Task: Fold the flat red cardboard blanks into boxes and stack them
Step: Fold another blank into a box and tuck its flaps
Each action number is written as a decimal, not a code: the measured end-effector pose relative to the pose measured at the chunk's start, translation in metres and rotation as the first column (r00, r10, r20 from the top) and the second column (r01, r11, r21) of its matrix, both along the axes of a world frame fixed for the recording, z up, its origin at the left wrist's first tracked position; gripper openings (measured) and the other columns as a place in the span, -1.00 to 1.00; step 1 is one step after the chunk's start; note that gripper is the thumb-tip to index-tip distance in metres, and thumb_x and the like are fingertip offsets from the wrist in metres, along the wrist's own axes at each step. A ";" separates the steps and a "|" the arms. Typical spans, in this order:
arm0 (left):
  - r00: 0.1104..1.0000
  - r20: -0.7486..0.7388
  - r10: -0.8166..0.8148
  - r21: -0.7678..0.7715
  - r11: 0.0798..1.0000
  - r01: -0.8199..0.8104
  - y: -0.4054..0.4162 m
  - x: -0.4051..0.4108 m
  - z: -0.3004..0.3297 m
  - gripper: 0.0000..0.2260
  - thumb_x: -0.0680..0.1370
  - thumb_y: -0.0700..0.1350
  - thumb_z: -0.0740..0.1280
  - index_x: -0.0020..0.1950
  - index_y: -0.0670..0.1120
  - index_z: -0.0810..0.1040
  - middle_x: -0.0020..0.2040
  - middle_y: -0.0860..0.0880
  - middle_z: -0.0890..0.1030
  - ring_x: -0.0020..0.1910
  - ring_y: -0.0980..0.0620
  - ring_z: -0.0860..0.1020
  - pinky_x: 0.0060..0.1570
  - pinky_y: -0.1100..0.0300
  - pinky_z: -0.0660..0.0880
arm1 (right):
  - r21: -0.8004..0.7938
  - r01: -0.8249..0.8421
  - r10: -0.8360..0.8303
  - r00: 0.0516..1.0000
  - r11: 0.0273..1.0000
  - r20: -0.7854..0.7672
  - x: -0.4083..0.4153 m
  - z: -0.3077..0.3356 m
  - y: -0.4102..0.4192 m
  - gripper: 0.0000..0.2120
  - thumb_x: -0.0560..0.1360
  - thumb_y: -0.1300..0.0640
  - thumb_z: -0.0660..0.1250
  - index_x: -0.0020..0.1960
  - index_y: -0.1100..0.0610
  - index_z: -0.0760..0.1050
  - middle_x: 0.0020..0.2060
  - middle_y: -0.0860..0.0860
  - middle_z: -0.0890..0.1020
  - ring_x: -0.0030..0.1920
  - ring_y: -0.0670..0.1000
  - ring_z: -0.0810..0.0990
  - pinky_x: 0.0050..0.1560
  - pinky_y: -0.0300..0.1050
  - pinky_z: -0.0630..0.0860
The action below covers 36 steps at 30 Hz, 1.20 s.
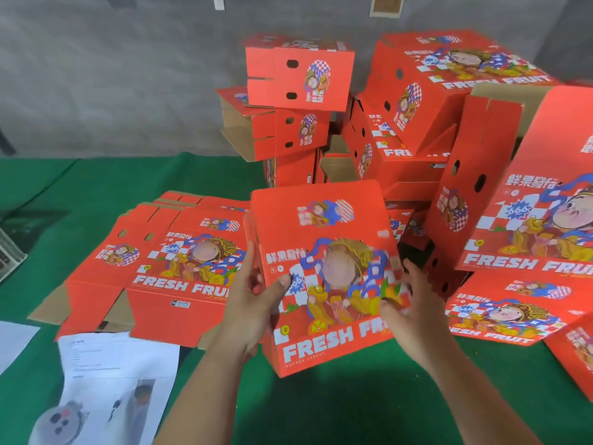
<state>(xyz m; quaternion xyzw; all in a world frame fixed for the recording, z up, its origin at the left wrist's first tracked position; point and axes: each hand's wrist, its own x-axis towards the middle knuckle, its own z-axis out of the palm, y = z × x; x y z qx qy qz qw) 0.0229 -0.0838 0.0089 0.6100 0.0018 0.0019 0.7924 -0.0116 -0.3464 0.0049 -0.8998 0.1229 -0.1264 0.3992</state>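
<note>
I hold a red box (324,245) printed "FRESH FRUIT" in front of me above the green table, its printed face toward me. My left hand (253,303) grips its left side, thumb on the front face and fingers behind the edge. My right hand (414,313) is at the box's right side, with the thumb on the front near the lower right corner; blur hides the other fingers. A pile of flat red blanks (154,274) lies to the left. Folded boxes (298,78) are stacked behind.
More folded red boxes (449,91) are heaped at the back right and along the right (545,203). White printed sheets (118,374) lie on the green table cover (80,187) at the lower left. A grey wall (128,75) stands behind the table.
</note>
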 end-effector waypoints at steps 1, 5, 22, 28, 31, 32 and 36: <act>0.999 0.052 -0.009 0.158 0.987 0.001 -0.001 0.001 -0.005 -0.29 0.55 -0.27 0.49 0.54 0.31 0.35 0.31 -0.15 0.60 0.29 -0.09 0.61 0.25 -0.09 0.60 | 0.027 -0.024 0.024 1.000 0.999 -0.015 0.001 -0.004 0.003 -0.21 0.48 0.19 0.47 0.56 -0.21 0.18 0.07 -0.17 0.63 -0.06 0.07 0.66 0.06 0.09 0.56; 0.976 0.181 -0.119 0.638 0.770 -0.024 -0.009 0.005 -0.025 -0.23 0.57 -0.04 0.51 0.63 0.31 0.15 0.28 0.06 0.44 0.37 0.01 0.36 0.52 -0.04 0.26 | 0.219 -0.058 0.062 0.998 0.974 -0.010 0.008 -0.020 0.017 -0.15 0.51 0.14 0.49 0.60 -0.23 0.10 0.23 -0.10 0.51 0.22 -0.06 0.52 0.21 -0.11 0.42; 0.881 0.472 0.028 0.568 0.755 -0.328 -0.056 0.017 -0.058 -0.38 0.57 0.07 0.39 0.52 0.40 0.16 0.26 0.30 0.34 0.37 0.22 0.29 0.35 0.47 0.14 | 0.564 -0.163 0.286 0.949 0.810 -0.136 0.032 -0.011 0.040 0.29 0.30 -0.24 0.58 0.57 -0.32 -0.41 0.42 -0.33 0.46 0.28 -0.40 0.49 0.34 -0.20 0.43; 0.935 0.335 -0.116 0.649 0.748 -0.139 -0.077 0.042 -0.072 -0.25 0.53 -0.27 0.40 0.50 0.33 0.15 0.33 0.29 0.30 0.43 0.15 0.27 0.43 0.42 0.17 | 0.330 -0.112 0.148 0.985 0.937 -0.085 0.072 -0.037 0.047 0.39 0.29 -0.03 0.62 0.58 -0.19 -0.50 0.63 -0.05 -0.33 0.63 -0.13 -0.25 0.55 -0.17 0.10; 0.890 0.006 -0.457 0.745 0.596 0.301 -0.071 0.049 -0.077 -0.25 0.55 -0.30 0.32 0.48 0.33 0.07 0.31 0.02 0.54 0.21 -0.04 0.59 0.33 -0.02 0.48 | 0.331 -0.011 0.049 0.993 0.943 -0.106 0.093 -0.058 0.030 0.23 0.41 0.17 0.55 0.64 -0.06 -0.39 0.66 0.08 -0.05 0.64 0.05 0.10 0.58 0.00 0.22; 0.829 -0.120 -0.545 0.755 0.493 0.433 -0.073 0.052 -0.076 -0.21 0.56 -0.25 0.33 0.54 0.35 -0.01 0.31 -0.03 0.58 0.16 -0.10 0.63 0.27 -0.06 0.53 | 0.313 0.023 0.022 0.990 0.949 -0.139 0.098 -0.062 0.024 0.24 0.42 0.13 0.55 0.64 -0.04 -0.40 0.66 0.10 0.00 0.62 0.06 0.16 0.57 -0.05 0.21; 0.791 -0.310 -0.528 0.609 0.528 0.592 -0.107 0.067 -0.063 -0.16 0.63 -0.13 0.37 0.70 0.20 -0.13 0.53 0.01 0.42 0.26 -0.02 0.59 0.29 0.14 0.50 | 0.408 0.135 -0.070 0.983 0.903 -0.169 0.114 -0.073 -0.001 0.20 0.44 0.16 0.58 0.66 -0.03 -0.31 0.33 0.11 0.59 0.12 -0.22 0.67 0.16 -0.24 0.58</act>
